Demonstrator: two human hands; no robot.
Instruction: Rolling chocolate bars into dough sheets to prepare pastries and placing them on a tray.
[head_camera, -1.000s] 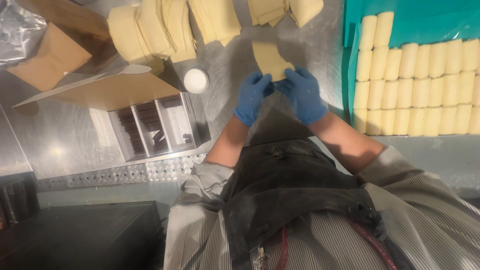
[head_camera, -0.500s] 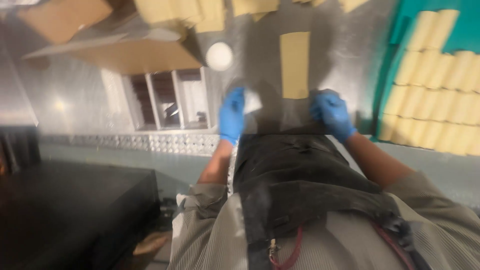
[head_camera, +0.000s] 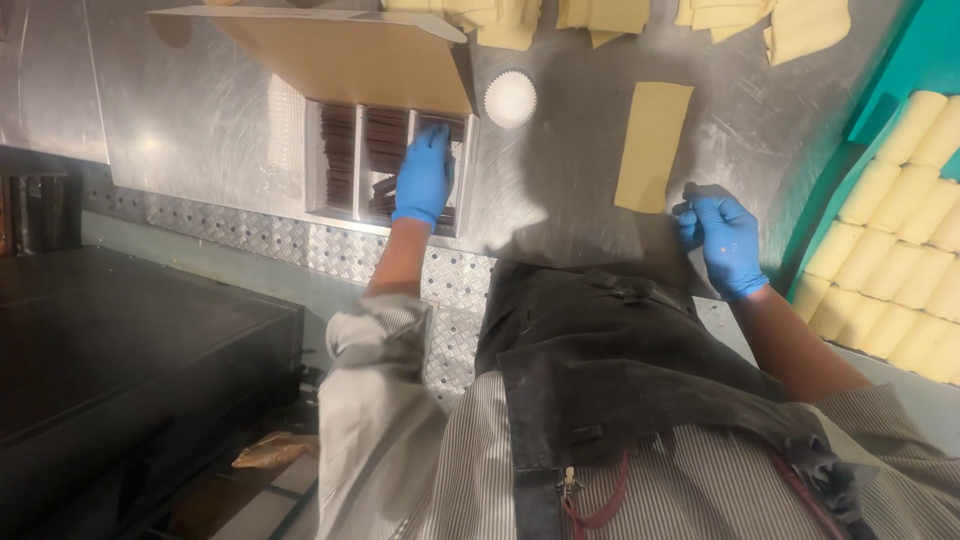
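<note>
Blue-gloved, the left hand (head_camera: 424, 177) is reaching into the right-hand compartment of a white divided box (head_camera: 312, 160) at about ten o'clock from the person's body, its fingers lying together and flat on the dark brown sticks (head_camera: 352, 150) stacked inside; whether it is gripping one I cannot tell. Brown cardboard, the box's open lid (head_camera: 345, 58), is standing over the box at twelve o'clock from it. The right hand (head_camera: 728, 240), also in a blue glove, is resting at two o'clock on the steel table (head_camera: 560, 180), fingers loosely curled and holding nothing, just beside the near end of a flat pale dough strip (head_camera: 654, 145). A small white fluted paper cup (head_camera: 510, 98) is sitting between box and strip. Rolled pastries (head_camera: 900, 210) are lining a teal tray (head_camera: 880, 95) at three o'clock, and more dough pieces (head_camera: 610, 16) are lying at twelve.
</note>
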